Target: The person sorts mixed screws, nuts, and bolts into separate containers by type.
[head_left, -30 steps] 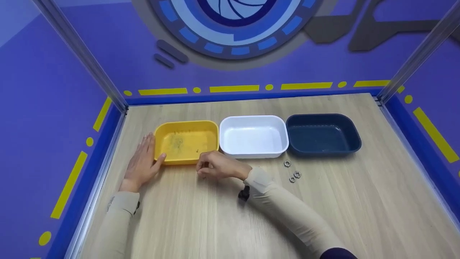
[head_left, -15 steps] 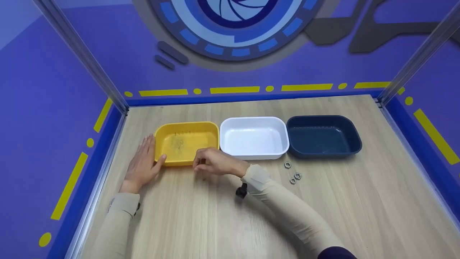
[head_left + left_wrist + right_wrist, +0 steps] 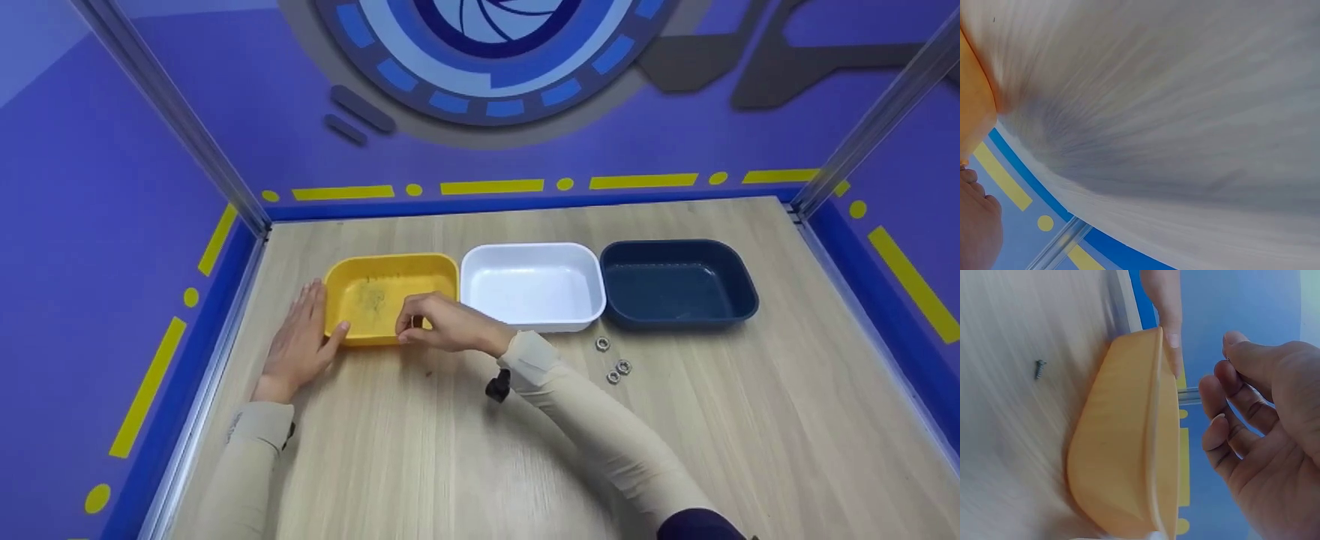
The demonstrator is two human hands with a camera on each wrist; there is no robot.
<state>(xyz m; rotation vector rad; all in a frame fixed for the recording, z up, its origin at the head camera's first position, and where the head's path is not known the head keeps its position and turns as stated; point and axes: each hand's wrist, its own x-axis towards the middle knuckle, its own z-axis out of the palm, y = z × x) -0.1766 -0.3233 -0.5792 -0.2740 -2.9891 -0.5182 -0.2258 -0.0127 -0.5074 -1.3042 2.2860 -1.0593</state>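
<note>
My left hand [image 3: 300, 337] rests with straight fingers along the left side of a yellow bin [image 3: 360, 339], its thumb at the front rim. Over that bin's front right rim is my right hand [image 3: 450, 324]. Its thumb and forefinger pinch a small screw [image 3: 1228, 359], almost wholly hidden by the fingertips. On the table just in front of the bin lies another small screw [image 3: 1040, 369], dark grey. Only part of my left hand [image 3: 979, 219] and a bit of the yellow bin [image 3: 974, 101] show in the left wrist view.
Right of the yellow bin, a white bin [image 3: 532, 292] and a dark blue bin [image 3: 675, 289] stand in the same row. Three metal nuts [image 3: 602, 343] lie in front of them. Blue-purple panels [image 3: 90, 247] wall the wooden table [image 3: 420, 465] at the back and sides.
My right hand has risen from the table in front of the yellow bin to its front rim, shifting slightly left. The screw on the table has come into plain view. My left hand stays put.
</note>
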